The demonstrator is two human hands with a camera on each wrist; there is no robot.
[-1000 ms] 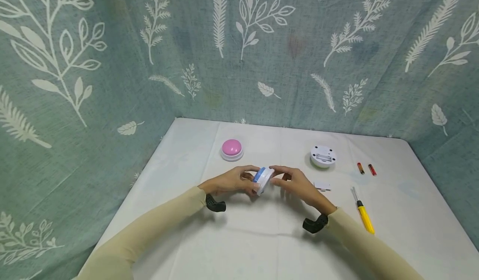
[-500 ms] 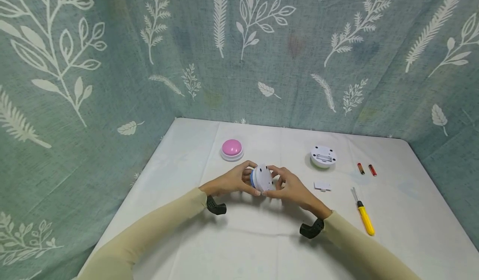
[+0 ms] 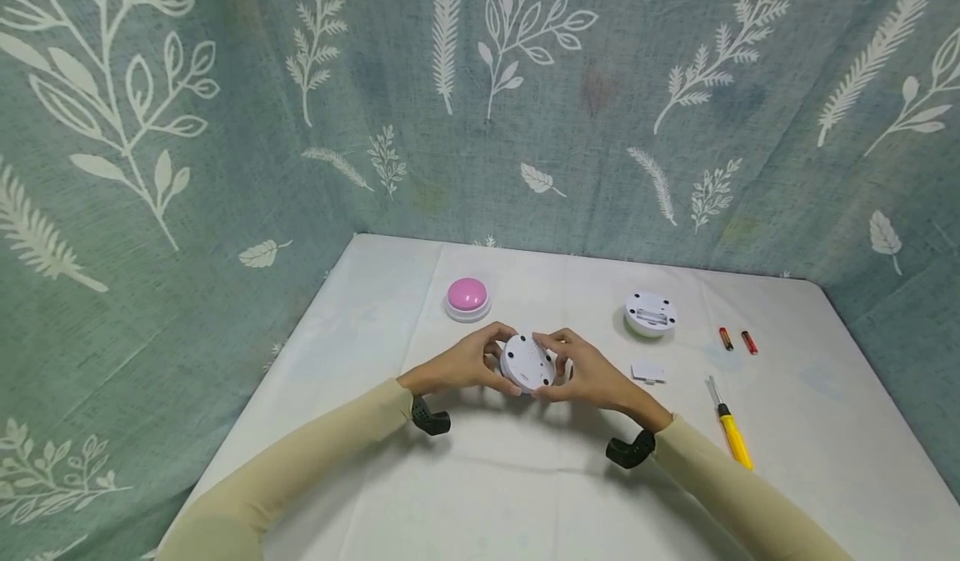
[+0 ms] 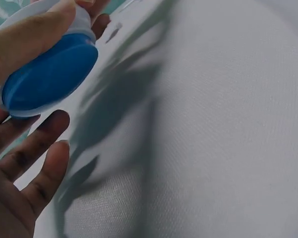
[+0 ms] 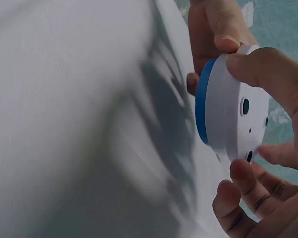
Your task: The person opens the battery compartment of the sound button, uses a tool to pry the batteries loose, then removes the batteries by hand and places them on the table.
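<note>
Fingers (image 5: pixel 243 176) of my left hand (image 3: pixel 476 361) and right hand (image 3: pixel 587 371), parted to its width, pinch a blue-domed button (image 3: pixel 527 364) between them, upside down over the table (image 3: pixel 450 494) and, I judge, closed up. Past the yellow screwdriver (image 3: pixel 735 436) lie a loose cover (image 3: pixel 648 373), two batteries (image 3: pixel 726 339) and an upturned button (image 3: pixel 649 326) with a bare bay (image 3: pixel 651 317), so that one looks opened and not refitted; a pink button (image 3: pixel 467 296) sits upright beyond.
</note>
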